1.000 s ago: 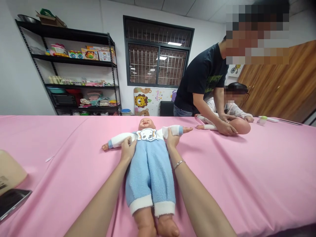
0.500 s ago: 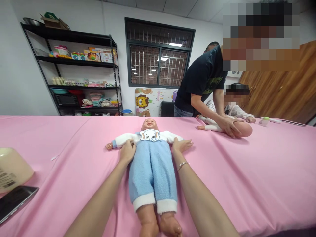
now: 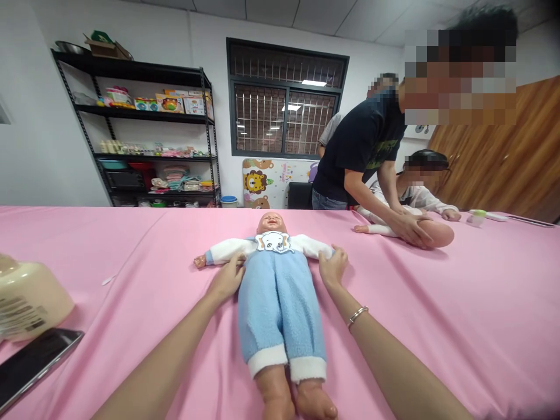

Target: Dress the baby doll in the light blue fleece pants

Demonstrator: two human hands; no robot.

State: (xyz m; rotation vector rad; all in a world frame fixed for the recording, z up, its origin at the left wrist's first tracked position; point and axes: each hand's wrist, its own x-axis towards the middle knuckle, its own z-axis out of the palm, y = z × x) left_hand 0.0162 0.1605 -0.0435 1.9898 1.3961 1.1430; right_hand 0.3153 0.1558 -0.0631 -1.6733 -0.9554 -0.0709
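A baby doll (image 3: 282,291) lies on its back with its feet towards me. It wears fleecy blue trousers and a white top with an elephant bib front, and its arms are spread out. My left hand (image 3: 226,279) is closed at the lower edge of the doll's sleeve, close to its side; some fingertips are hidden there. On the other side, my right hand (image 3: 333,266) has its fingers curled round the cuff end of the doll's other arm, covering the doll's hand. A bangle circles my right wrist.
Pink cloth (image 3: 144,262) covers the table. A cream pump bottle (image 3: 37,297) and a phone (image 3: 37,364) lie at the left. Across the table, a person in a dark shirt (image 3: 363,140) holds another doll's head (image 3: 437,232); another person sits behind. Shelves (image 3: 144,111) stand at the back.
My right hand has gone from lying with fingers stretched out to curled round the doll's cuff. My left hand stays by the other sleeve. The whole view has shifted slightly.
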